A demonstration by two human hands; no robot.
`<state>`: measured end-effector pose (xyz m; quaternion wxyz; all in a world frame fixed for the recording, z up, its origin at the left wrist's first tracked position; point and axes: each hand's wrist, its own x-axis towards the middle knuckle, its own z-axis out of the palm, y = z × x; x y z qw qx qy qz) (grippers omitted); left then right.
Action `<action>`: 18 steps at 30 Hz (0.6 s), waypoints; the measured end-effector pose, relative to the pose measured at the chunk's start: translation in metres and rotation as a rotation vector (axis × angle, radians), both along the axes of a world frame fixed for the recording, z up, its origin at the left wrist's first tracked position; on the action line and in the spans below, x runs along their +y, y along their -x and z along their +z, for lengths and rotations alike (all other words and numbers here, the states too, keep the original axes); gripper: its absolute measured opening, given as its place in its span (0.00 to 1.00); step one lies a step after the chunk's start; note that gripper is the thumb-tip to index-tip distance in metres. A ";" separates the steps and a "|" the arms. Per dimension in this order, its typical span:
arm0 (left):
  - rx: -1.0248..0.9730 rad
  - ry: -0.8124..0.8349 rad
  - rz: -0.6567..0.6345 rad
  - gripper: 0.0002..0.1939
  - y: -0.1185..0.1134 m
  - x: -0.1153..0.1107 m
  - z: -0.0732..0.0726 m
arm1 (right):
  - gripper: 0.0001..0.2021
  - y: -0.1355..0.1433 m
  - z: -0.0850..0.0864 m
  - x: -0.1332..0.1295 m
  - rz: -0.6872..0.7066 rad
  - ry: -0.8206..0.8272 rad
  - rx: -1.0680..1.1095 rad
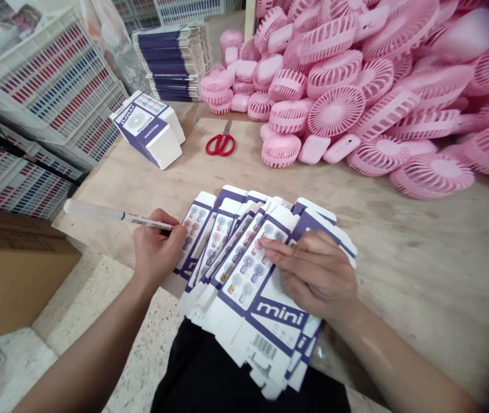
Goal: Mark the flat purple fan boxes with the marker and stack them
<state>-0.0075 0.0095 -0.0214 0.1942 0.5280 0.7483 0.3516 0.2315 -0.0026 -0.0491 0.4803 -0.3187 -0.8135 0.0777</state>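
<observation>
Left hand is gripping slim whitish pen; right hand, half-curled, grip unclear, is touching fanned flat cardboard cartons on wooden surface.

Soft, fairly even light covers the tabletop, with blur and dark shading at the 2 right-hand corners.

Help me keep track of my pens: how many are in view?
1: the white pen in the left hand, at the left edge of the flattened cartons. Others could be hidden under the cartons or behind the pink fans.
</observation>
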 end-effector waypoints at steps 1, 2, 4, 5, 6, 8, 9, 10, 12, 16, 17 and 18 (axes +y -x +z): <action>-0.035 0.003 0.024 0.02 0.000 0.001 0.002 | 0.11 0.000 0.000 0.000 0.001 -0.003 0.003; -0.085 0.019 0.053 0.01 0.001 0.002 0.004 | 0.11 0.000 -0.001 0.000 0.004 -0.005 0.006; -0.238 0.123 0.066 0.04 0.004 0.006 0.011 | 0.11 0.000 -0.001 0.000 0.007 -0.007 0.006; -0.330 0.217 0.027 0.09 0.007 0.009 0.014 | 0.11 0.000 -0.001 0.000 0.007 -0.007 0.003; -0.424 0.327 -0.041 0.14 0.010 0.011 0.019 | 0.11 0.000 -0.001 0.000 0.007 -0.007 0.000; -0.585 0.511 -0.201 0.23 0.016 0.014 0.028 | 0.11 -0.001 -0.001 0.000 0.005 -0.003 -0.005; -0.635 0.550 -0.251 0.25 0.017 0.015 0.032 | 0.11 -0.001 -0.001 0.000 0.004 -0.001 -0.006; -0.665 0.550 -0.268 0.25 0.018 0.015 0.037 | 0.12 -0.001 -0.001 0.000 0.005 0.000 -0.005; -0.714 0.514 -0.255 0.26 0.016 0.012 0.042 | 0.12 -0.001 -0.001 0.000 0.009 -0.004 0.001; -0.780 0.675 -0.360 0.23 0.004 0.004 0.038 | 0.12 0.000 -0.001 -0.001 -0.006 0.001 0.001; -0.773 0.639 -0.349 0.19 0.001 0.003 0.033 | 0.12 0.000 -0.001 -0.001 -0.012 0.006 0.000; -0.740 0.539 -0.291 0.14 -0.001 0.003 0.028 | 0.12 0.000 -0.001 -0.001 -0.015 0.011 0.001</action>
